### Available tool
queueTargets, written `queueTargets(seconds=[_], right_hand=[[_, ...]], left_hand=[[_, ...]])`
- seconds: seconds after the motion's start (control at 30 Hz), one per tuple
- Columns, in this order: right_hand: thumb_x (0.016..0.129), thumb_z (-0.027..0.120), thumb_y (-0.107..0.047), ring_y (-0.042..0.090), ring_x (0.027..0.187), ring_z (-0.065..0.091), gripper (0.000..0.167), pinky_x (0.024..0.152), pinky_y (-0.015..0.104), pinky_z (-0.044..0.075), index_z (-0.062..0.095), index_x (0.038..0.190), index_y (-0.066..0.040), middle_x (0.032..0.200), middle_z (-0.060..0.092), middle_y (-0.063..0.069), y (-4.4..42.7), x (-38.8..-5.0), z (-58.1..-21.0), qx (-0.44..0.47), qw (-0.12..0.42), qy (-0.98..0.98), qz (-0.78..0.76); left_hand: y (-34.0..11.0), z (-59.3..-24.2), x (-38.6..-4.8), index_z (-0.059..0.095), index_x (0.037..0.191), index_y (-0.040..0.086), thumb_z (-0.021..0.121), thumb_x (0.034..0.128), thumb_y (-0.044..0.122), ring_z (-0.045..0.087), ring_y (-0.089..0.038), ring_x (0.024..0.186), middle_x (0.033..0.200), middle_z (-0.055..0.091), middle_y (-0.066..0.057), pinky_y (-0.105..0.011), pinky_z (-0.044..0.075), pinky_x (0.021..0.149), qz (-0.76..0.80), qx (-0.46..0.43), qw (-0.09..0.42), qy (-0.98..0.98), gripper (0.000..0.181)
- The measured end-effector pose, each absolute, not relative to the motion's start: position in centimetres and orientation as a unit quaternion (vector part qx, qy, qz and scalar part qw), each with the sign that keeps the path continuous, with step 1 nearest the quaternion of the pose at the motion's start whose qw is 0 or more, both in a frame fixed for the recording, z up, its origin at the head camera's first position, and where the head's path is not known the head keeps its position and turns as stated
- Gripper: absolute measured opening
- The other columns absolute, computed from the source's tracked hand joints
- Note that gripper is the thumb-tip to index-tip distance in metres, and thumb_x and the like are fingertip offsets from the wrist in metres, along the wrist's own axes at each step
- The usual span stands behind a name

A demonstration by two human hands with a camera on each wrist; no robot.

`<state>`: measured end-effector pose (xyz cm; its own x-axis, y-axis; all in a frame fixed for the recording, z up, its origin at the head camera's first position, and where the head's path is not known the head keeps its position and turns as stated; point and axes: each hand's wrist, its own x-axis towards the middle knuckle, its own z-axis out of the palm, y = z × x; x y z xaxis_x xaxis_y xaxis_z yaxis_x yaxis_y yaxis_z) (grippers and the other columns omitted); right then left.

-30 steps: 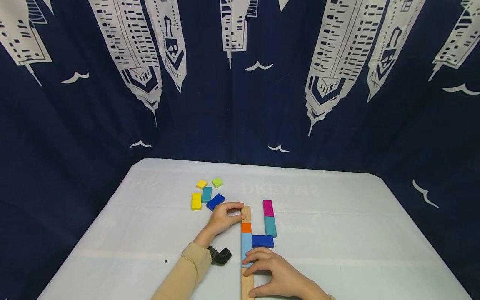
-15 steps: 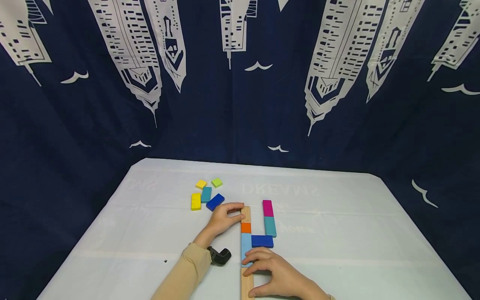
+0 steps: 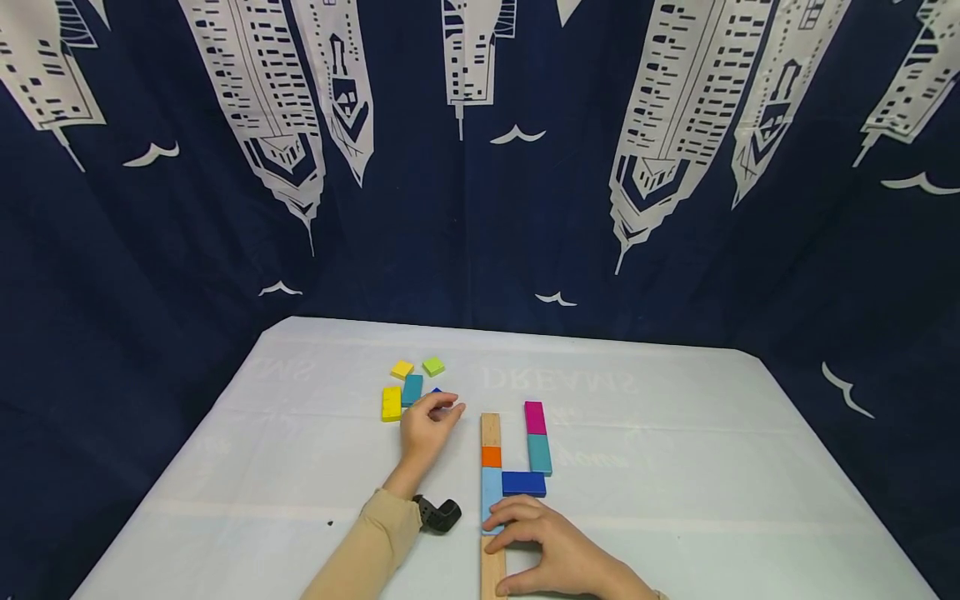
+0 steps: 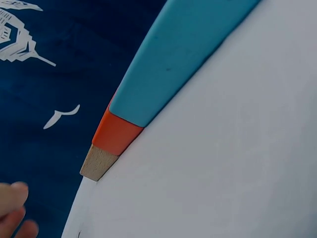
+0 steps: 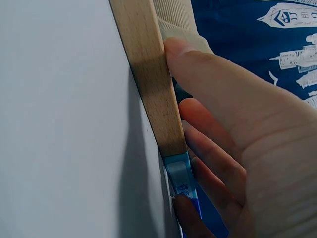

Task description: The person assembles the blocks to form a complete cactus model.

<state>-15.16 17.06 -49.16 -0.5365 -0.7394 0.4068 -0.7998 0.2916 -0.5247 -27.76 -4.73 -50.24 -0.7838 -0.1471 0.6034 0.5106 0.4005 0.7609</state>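
In the head view my left hand [image 3: 426, 429] hovers by the far end of a straight row, fingers loosely bent, with no block visible in them. That row runs from a small wooden block [image 3: 491, 429] through an orange block [image 3: 491, 457] and a light blue block [image 3: 491, 487] to a longer wooden block [image 3: 491, 568]. My right hand [image 3: 558, 550] rests with spread fingers on the light blue and long wooden blocks. A dark blue block [image 3: 523, 483] lies crosswise against the row. In the left wrist view, left fingertips [image 4: 15, 210] show apart from the row's wooden end [image 4: 99, 162].
A teal block [image 3: 539, 454] and a magenta block [image 3: 534, 417] form a second line at the right. Around the left hand's far side lie a yellow block [image 3: 392, 403], another teal block [image 3: 412, 390], a small yellow piece [image 3: 402, 369], a green piece [image 3: 433, 366] and a mostly hidden blue block.
My left hand has let go of the small wooden block and moved left, over the loose blue block, covering most of it. The right hand has stayed in place.
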Motion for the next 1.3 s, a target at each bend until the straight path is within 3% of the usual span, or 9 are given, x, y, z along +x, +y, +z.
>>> queueTargets(seconds=[0.13, 0.33, 0.6, 0.73, 0.93, 1.3], right_hand=[[0.073, 0.078, -0.04, 0.021, 0.117, 0.048, 0.036, 0.097, 0.035, 0.04, 0.069, 0.105, -0.025, 0.119, 0.06, -0.004, 17.07, -15.17, -49.31, 0.479, 0.042, -0.802, 0.354], [0.074, 0.078, -0.039, 0.022, 0.117, 0.048, 0.036, 0.097, 0.036, 0.04, 0.069, 0.105, -0.024, 0.119, 0.06, -0.004, 17.07, -15.11, -49.28, 0.477, 0.036, -0.802, 0.358], [0.075, 0.077, -0.039, 0.021, 0.117, 0.048, 0.034, 0.097, 0.036, 0.04, 0.068, 0.105, -0.025, 0.119, 0.06, -0.005, 17.05, -15.1, -49.23, 0.475, 0.036, -0.803, 0.357], [0.075, 0.076, -0.04, 0.021, 0.117, 0.048, 0.034, 0.097, 0.036, 0.04, 0.068, 0.105, -0.025, 0.119, 0.06, -0.005, 16.99, -15.07, -49.1, 0.476, 0.036, -0.803, 0.357], [0.075, 0.077, -0.039, 0.021, 0.117, 0.048, 0.034, 0.097, 0.036, 0.04, 0.068, 0.104, -0.024, 0.119, 0.06, -0.005, 16.99, -15.08, -49.19, 0.475, 0.035, -0.803, 0.359], [0.076, 0.076, -0.04, 0.018, 0.117, 0.047, 0.034, 0.097, 0.035, 0.04, 0.068, 0.105, -0.026, 0.119, 0.059, -0.006, 16.95, -15.08, -49.14, 0.473, 0.033, -0.805, 0.357]], left_hand=[[-4.98, -49.97, -27.86, 0.072, 0.085, 0.005, 0.078, 0.0747, 0.007, 0.065, -0.026, 0.082, 0.086, 0.07, -0.008, -0.04, 0.051, 0.074, -0.523, -0.034, 0.34, -0.781, 0.011], [-5.17, -49.69, -27.77, 0.071, 0.09, 0.006, 0.076, 0.0762, 0.009, 0.062, -0.032, 0.098, 0.095, 0.069, -0.01, -0.047, 0.044, 0.089, -0.512, 0.041, 0.307, -0.802, 0.015], [-5.1, -49.72, -27.85, 0.072, 0.091, 0.007, 0.075, 0.0766, 0.01, 0.062, -0.027, 0.081, 0.092, 0.068, -0.008, -0.041, 0.049, 0.075, -0.515, 0.058, 0.285, -0.807, 0.016], [-5.07, -49.73, -27.77, 0.071, 0.093, 0.008, 0.075, 0.0768, 0.011, 0.063, -0.025, 0.079, 0.093, 0.068, -0.008, -0.04, 0.05, 0.074, -0.524, 0.06, 0.269, -0.806, 0.017], [-4.94, -49.8, -27.7, 0.07, 0.097, 0.006, 0.077, 0.0747, 0.009, 0.064, -0.026, 0.08, 0.094, 0.068, -0.01, -0.04, 0.051, 0.075, -0.535, 0.062, 0.253, -0.804, 0.024], [-4.88, -49.74, -27.95, 0.063, 0.118, 0.007, 0.081, 0.0733, 0.019, 0.063, -0.03, 0.093, 0.113, 0.064, -0.015, -0.042, 0.05, 0.083, -0.539, 0.077, 0.158, -0.824, 0.05]])
